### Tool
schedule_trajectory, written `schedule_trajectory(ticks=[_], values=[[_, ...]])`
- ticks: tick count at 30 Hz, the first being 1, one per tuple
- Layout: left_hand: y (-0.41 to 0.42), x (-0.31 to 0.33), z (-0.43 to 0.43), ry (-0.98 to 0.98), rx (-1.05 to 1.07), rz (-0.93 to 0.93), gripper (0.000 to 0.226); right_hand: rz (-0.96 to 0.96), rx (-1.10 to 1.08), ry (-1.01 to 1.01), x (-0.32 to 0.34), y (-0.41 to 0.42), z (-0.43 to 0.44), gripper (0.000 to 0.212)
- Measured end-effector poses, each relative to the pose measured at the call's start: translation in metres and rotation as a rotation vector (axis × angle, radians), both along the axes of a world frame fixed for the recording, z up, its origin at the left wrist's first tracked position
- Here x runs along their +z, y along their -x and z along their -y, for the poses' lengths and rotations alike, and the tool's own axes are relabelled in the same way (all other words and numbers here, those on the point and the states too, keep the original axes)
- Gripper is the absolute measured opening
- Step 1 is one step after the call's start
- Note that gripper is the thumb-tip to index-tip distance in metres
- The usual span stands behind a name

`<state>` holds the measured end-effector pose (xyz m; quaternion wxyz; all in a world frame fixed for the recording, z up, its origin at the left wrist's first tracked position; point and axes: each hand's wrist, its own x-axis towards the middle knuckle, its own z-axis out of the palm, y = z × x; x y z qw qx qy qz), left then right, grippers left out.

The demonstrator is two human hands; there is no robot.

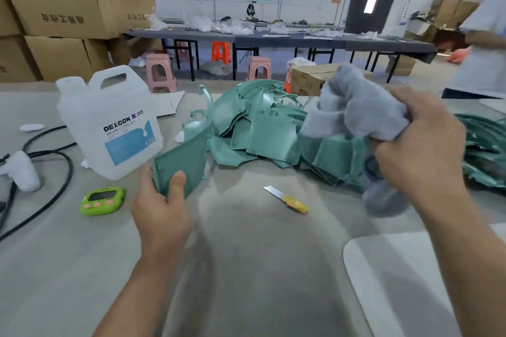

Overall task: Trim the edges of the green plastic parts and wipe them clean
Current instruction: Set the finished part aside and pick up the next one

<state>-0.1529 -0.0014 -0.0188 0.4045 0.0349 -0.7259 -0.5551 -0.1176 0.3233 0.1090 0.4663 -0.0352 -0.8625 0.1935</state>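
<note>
My left hand (161,208) grips a flat green plastic part (182,161) by its near edge, thumb on top, holding it tilted above the table. My right hand (421,150) clutches a bunched grey cloth (356,107), raised over a heap of green plastic parts (262,128) in the middle of the table. More green parts (482,150) lie at the far right. A small knife with a yellow handle (287,198) lies on the table between my hands, blade pointing away to the left.
A white DEXCON jug (109,120) stands left of the held part. A green timer (102,200) and black cables (46,172) lie at the left. A white tray (405,282) sits at the near right. A person (482,44) stands at the far right.
</note>
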Motion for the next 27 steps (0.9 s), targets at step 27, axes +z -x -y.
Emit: schedule_trajectory(ticks=[27], values=[[-0.006, -0.023, -0.019, 0.554, -0.186, 0.065, 0.023, 0.307, 0.18, 0.487, -0.14, 0.035, 0.039, 0.025]])
